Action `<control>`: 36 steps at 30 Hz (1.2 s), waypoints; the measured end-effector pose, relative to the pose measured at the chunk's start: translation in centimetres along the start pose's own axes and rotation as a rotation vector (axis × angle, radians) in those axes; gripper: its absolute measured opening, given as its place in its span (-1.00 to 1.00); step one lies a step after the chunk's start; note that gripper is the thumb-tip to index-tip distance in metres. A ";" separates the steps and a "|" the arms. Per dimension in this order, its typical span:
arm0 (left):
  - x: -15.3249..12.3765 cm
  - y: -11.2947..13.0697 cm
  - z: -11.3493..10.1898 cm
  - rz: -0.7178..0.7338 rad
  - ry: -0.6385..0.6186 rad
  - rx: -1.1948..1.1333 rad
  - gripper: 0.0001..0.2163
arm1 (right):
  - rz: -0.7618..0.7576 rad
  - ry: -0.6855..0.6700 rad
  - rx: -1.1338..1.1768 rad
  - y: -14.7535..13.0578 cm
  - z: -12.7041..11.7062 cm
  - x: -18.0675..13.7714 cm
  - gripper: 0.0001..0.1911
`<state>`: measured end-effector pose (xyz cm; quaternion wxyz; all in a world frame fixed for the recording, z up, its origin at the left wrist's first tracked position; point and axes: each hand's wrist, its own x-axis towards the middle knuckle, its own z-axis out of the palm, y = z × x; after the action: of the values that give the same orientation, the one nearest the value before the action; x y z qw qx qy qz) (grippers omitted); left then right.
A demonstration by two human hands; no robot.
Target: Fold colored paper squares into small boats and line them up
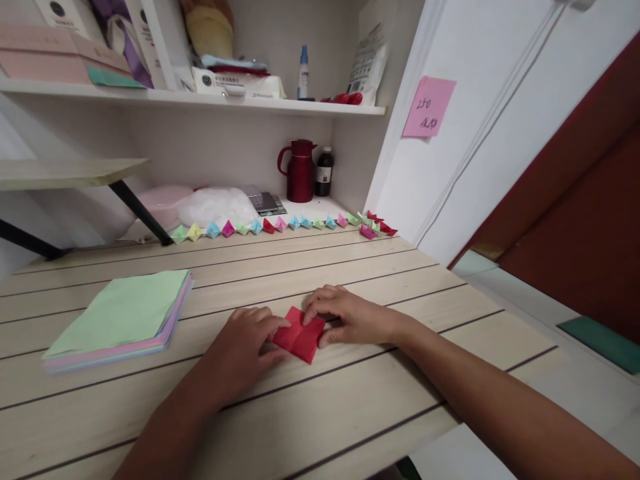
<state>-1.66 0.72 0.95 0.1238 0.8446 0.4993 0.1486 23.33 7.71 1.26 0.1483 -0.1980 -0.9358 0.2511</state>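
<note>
One red paper (pixel 304 341), folded to a small square, lies on the table (pixel 320 420) between the fingers of both hands. Left hand (pixel 245 343): index and thumb slightly parted at the paper's left corner, index touching. Right hand (pixel 353 317): fingers curled, a fingertip on the upper face, thumb at the right edge; narrow spacing. Pinched or merely pressed, I cannot tell from where I stand. Left of the left fingers, well apart: paper stack (pixel 120 317), green sheet uppermost. Beyond both hands' fingers: a row of coloured boats (pixel 281 224), bunched at its right end. Farther, behind the row: red jug (pixel 301 173), dark bottle (pixel 325 173) just beside it.
</note>
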 end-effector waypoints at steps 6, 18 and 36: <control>0.3 0.9 -0.2 -0.019 -0.021 -0.036 -0.74 | -0.002 0.023 0.034 0.0 0.0 0.2 -0.81; 1.3 1.7 1.5 -0.024 0.068 0.059 -0.74 | 0.096 0.137 0.000 -0.4 0.9 0.9 -0.81; 1.5 0.6 1.0 -0.180 0.102 -0.224 -0.90 | 0.201 0.251 -0.051 -0.7 2.4 0.8 -0.92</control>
<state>-0.12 1.69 0.47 0.2044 0.7689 0.5588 0.2342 21.50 6.50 -0.21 0.2333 -0.3243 -0.8914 0.2139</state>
